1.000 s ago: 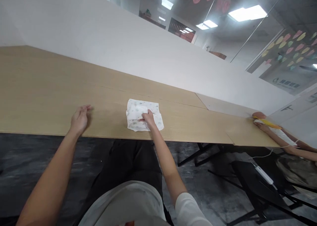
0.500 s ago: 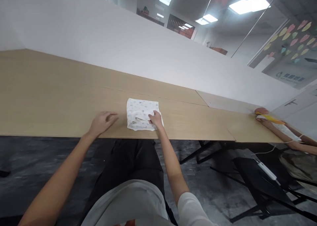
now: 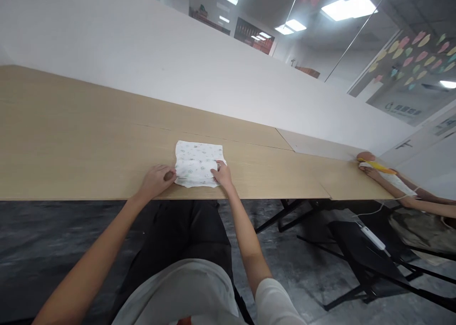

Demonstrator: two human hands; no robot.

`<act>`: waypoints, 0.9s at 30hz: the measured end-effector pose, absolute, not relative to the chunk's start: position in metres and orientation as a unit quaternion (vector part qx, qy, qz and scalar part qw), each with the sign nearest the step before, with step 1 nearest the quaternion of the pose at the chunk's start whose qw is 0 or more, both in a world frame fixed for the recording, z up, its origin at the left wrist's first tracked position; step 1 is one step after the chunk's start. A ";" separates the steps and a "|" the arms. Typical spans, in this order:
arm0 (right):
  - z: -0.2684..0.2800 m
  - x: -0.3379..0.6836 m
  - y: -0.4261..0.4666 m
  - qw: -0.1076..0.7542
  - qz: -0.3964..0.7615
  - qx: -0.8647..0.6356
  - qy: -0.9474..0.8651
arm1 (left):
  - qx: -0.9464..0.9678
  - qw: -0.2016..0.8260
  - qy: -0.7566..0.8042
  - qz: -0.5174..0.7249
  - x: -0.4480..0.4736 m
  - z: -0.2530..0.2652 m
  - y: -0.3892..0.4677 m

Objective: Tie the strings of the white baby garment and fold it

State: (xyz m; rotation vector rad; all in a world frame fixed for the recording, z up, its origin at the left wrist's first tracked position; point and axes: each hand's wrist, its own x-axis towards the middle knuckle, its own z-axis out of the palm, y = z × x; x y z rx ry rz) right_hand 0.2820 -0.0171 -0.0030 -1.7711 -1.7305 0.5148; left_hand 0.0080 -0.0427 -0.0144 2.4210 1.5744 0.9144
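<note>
A white cloth point(image 3: 197, 156) with a small scattered print lies folded near the front edge of the wooden table point(image 3: 96, 149). Its near part is turned over into a band. My left hand point(image 3: 158, 180) pinches the cloth's left edge between thumb and fingers. On the opposite side, my right hand point(image 3: 222, 173) grips the right edge of the folded band, the thumb lying on top. What the cloth is, a garment or a plain sheet, cannot be made out.
Far along the table to the right, another person's hands point(image 3: 374, 174) touch a doll-like figure with a yellow band point(image 3: 381, 167). A black folding chair point(image 3: 359, 249) with a white power strip point(image 3: 373, 238) stands below. A white wall point(image 3: 160, 73) runs behind the table.
My left hand has moved right from the bare table and taken the cloth's left edge. The near fold, partly gaping before, now lies flatter. My right hand keeps to the right edge.
</note>
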 end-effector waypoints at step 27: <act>0.003 0.355 -0.050 0.229 0.066 -0.591 -0.770 | 0.840 0.059 0.470 0.263 -0.013 -0.032 -0.038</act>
